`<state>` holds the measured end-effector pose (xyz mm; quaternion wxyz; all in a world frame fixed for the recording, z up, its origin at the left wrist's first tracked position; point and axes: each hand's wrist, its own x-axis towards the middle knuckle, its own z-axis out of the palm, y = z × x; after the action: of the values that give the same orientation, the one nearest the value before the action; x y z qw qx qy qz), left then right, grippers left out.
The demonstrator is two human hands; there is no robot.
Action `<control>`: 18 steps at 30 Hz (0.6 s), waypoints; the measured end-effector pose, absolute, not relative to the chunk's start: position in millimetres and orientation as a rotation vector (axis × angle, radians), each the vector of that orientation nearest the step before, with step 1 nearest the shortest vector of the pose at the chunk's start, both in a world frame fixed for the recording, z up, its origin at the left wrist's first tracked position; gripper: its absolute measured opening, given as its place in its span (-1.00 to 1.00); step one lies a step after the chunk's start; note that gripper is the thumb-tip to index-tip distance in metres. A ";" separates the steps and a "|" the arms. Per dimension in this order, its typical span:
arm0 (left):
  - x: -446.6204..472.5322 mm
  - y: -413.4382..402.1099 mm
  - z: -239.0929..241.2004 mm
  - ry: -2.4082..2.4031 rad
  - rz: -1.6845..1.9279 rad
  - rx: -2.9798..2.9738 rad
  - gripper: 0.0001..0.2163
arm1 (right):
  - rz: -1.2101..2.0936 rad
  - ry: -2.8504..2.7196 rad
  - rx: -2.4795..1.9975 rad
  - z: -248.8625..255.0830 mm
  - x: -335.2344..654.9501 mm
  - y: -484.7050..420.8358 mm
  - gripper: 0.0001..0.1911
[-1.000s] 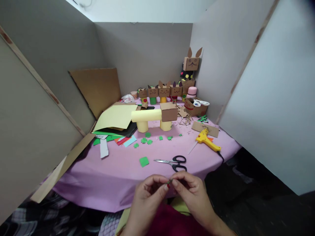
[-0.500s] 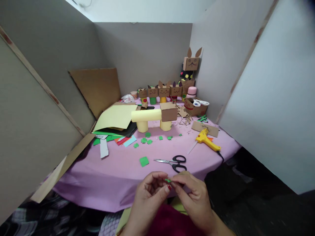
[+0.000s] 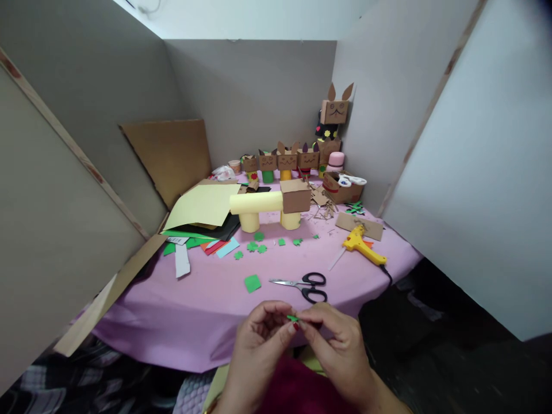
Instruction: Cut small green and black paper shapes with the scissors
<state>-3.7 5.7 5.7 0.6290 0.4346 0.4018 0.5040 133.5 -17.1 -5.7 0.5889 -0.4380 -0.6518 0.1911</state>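
Note:
Between the fingertips of both hands is a small green paper piece, partly hidden by the fingers. My left hand pinches it from the left, thumb and index finger closed. My right hand grips its other side in a pinch. Just beyond the hands lie black-handled scissors, blades pointing left and slightly parted. A green paper square rests left of the blades. Farther back, several green clover-shaped cutouts are scattered before a yellow tube figure with a cardboard box head.
A yellow glue gun lies at the right, its cord over the table edge. Coloured sheets are stacked at the left. Several box-headed figures stand at the back. White-handled scissors rest on a cardboard box. Panels enclose the table.
The green piece and the fingertips have shifted very slightly left, and a little more of the green shows. Everything on the table stays where it was.

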 end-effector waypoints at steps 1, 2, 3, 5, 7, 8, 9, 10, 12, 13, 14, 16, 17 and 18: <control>-3.7 5.6 5.9 0.927 1.156 1.000 -0.82 | 0.448 -1.518 -1.029 -5.3 133.3 -17.5 -0.87; -3.7 5.4 6.2 0.935 1.157 1.003 -0.83 | 0.454 -1.518 -1.042 -4.9 133.1 -17.9 -0.88; -3.7 5.4 6.7 0.942 1.157 1.005 -0.83 | 0.462 -1.519 -1.055 -4.7 132.9 -18.3 -0.89; -3.6 5.2 7.9 0.954 1.155 1.004 -0.83 | 0.476 -1.515 -1.080 -4.6 132.4 -18.7 -0.89; -3.4 5.2 8.6 0.957 1.151 0.996 -0.83 | 0.487 -1.508 -1.088 -4.9 132.1 -18.4 -0.89; -3.3 5.1 8.8 0.957 1.148 0.991 -0.83 | 0.490 -1.504 -1.089 -5.2 132.0 -18.1 -0.89; -3.2 5.0 8.7 0.957 1.147 0.987 -0.82 | 0.489 -1.500 -1.087 -5.5 131.9 -17.8 -0.89; -3.1 4.9 8.5 0.957 1.146 0.981 -0.82 | 0.486 -1.497 -1.086 -5.9 131.8 -17.5 -0.89; -3.1 4.6 8.0 0.955 1.141 0.967 -0.82 | 0.473 -1.501 -1.079 -6.7 131.6 -17.1 -0.88; -3.1 4.6 7.8 0.953 1.138 0.959 -0.82 | 0.467 -1.507 -1.073 -7.1 131.5 -17.0 -0.88; -3.2 4.7 7.7 0.952 1.136 0.951 -0.82 | 0.462 -1.515 -1.065 -7.5 131.5 -16.9 -0.87; -3.3 5.5 7.7 0.951 1.127 0.935 -0.81 | 0.453 -1.528 -1.047 -8.4 131.5 -16.7 -0.86; -3.4 6.2 7.8 0.950 1.122 0.926 -0.81 | 0.449 -1.532 -1.037 -9.0 131.5 -16.5 -0.86; -3.4 7.0 7.9 0.946 1.118 0.912 -0.81 | 0.446 -1.534 -1.030 -9.7 131.4 -16.3 -0.86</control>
<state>-3.4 7.0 7.9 0.6506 0.4015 0.4165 0.4920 131.4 -16.3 -9.7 0.5814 -0.4407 -0.6567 0.1910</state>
